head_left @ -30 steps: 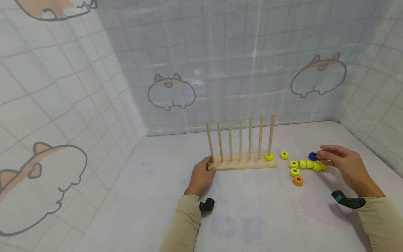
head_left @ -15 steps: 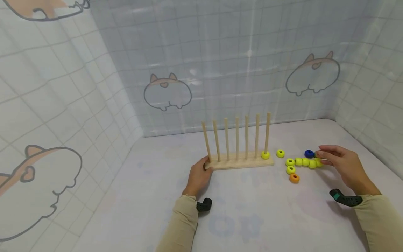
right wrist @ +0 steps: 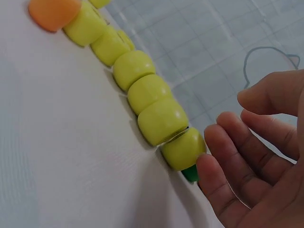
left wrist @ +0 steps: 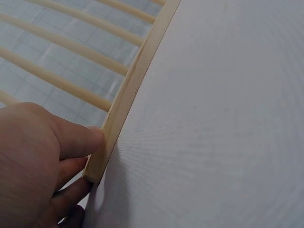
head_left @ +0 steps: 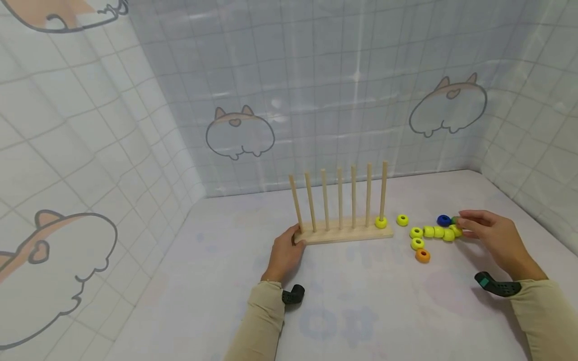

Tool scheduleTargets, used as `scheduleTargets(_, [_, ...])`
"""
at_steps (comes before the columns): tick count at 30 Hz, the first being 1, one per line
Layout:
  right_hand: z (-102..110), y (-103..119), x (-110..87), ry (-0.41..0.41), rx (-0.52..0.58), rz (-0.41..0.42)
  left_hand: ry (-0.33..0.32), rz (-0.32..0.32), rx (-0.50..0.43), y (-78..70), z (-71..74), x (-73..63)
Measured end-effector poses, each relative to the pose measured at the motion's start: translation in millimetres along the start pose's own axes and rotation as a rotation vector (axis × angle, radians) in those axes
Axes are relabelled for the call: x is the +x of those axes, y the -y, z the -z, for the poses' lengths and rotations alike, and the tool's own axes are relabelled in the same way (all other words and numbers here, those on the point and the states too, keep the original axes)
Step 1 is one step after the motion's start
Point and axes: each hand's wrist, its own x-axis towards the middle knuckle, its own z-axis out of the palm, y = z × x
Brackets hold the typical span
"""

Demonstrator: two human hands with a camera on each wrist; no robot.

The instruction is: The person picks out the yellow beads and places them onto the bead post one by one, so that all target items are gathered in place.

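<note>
The wooden peg rack (head_left: 345,233) stands upright on the tabletop (head_left: 203,276) between the two hands, seven bare-topped pegs in a line, with one yellow bead (head_left: 381,222) round the foot of the rightmost. On my feed, the left hand (head_left: 284,254) grips the base's left end, thumb along its front edge. The right hand (head_left: 492,235) has its bent fingers right at the green bead (head_left: 454,221); whether they pinch it or merely touch it I cannot tell. What worries me is the crowding there: the blue bead (head_left: 444,220) sits just beside the green one, and the row of yellow beads (head_left: 438,232) looks to lie on its sides, so a stray fingertip could set several rolling. With the base held at one end only, an uneven push could also swing the far end round towards the loose yellow bead (head_left: 402,219). Most of the green bead is masked by fingers in both views I have of it. The left wrist view cuts off the rack's far end, and the right wrist view crops the orange bead (head_left: 422,255).
</note>
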Motion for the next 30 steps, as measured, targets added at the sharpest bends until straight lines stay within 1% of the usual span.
scheduleTargets(6, [3.2, 0.6, -1.3, -0.018, 0.046, 0.009, -0.001, -0.002, -0.007, 0.1, -0.1, -0.6])
scheduleTargets(11, [5.5, -3.8, -2.0, -0.024, 0.007, 0.027, -0.001, 0.0, -0.012, 2.0, -0.9, 0.1])
scheduleTargets(16, [5.6, -9.5, -1.0, -0.019, -0.047, 0.004, -0.006, -0.008, -0.012, 3.7, -2.0, 1.2])
scheduleTargets(22, [6.2, -15.7, 1.3, 0.027, -0.175, -0.053, -0.015, -0.017, -0.005, 4.3, -2.4, 1.5])
scheduleTargets(30, [6.3, -18.1, 2.8, 0.127, -0.236, -0.041, -0.016, -0.016, -0.012, 3.5, -1.9, 1.1])
